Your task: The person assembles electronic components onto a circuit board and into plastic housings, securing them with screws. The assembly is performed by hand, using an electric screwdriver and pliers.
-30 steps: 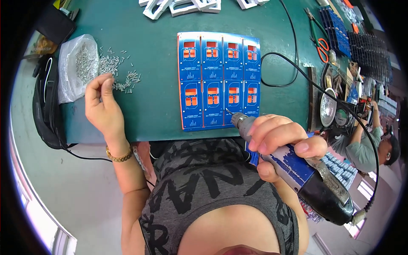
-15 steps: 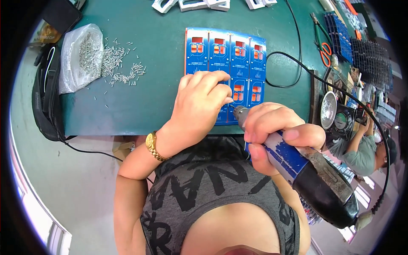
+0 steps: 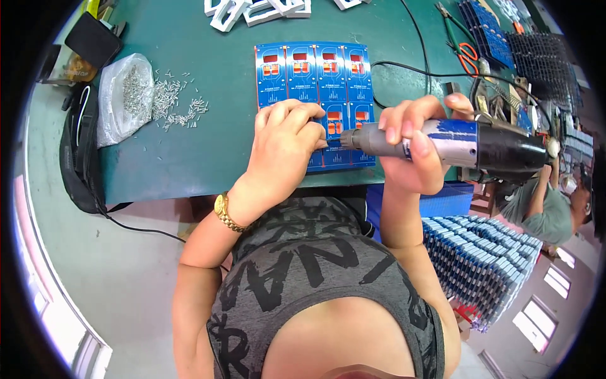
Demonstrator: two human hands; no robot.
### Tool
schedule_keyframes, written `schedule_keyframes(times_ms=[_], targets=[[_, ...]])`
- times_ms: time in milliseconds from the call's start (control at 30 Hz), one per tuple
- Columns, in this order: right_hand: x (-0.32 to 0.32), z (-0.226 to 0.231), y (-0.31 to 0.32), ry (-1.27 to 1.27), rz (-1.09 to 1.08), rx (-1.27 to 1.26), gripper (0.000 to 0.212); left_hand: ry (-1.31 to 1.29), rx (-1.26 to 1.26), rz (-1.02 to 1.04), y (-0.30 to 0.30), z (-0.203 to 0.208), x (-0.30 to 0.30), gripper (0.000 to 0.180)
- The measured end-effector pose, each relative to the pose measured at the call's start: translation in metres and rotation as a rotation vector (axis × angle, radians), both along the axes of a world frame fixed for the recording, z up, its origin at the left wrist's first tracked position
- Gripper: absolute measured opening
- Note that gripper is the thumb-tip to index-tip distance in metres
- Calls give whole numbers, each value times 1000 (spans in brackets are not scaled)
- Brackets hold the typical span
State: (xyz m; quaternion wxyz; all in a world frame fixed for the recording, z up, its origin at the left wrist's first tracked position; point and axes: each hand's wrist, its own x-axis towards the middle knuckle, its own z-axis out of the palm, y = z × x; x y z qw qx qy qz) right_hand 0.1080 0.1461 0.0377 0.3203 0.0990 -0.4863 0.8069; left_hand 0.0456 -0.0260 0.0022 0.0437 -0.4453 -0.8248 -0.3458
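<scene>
A blue printed circuit board panel (image 3: 273, 87) with rows of repeated sections and cut-outs lies near the table's front edge; orange shows through the openings. My left hand (image 3: 281, 148) rests over its left part, fingers curled and thumb and forefinger closed near the panel's middle. Whatever those fingertips pinch is too small to make out. My right hand (image 3: 413, 145) grips an electric screwdriver (image 3: 511, 148) with a blue, grey and black body, held nearly level. Its chuck points left, close to my left fingertips, above the panel.
Left of the panel, small metal screws (image 3: 169, 101) spill from a clear plastic bag (image 3: 113, 107). White frame-like parts (image 3: 259, 11) lie at the far edge. A black cord (image 3: 435, 71), orange-handled pliers (image 3: 467, 60) and stacked boards are on the right. Another person (image 3: 543, 211) sits beyond.
The screwdriver has swung from a tilted pose to nearly level, its rear end rising, as my right hand moved up. My left hand stays at the panel. The whole view has shifted slightly.
</scene>
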Motion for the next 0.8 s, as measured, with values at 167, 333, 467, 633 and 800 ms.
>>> schedule_keyframes(times_ms=[167,333,467,633,800], targets=[[13,-3,6,62,-60,-40,60,24,-12,-12,0,-4,-1,15],[20,-2,4,59,-116,54,57,7,9,-15,-2,-5,-1,16],[26,-2,-7,50,-98,-16,58,18,28,-34,-7,-8,-2,16],[28,-1,-8,38,-12,38,57,0,97,-22,-5,-11,-3,16],[26,-2,-8,16,48,49,56,1,81,-21,-5,-10,-4,18]])
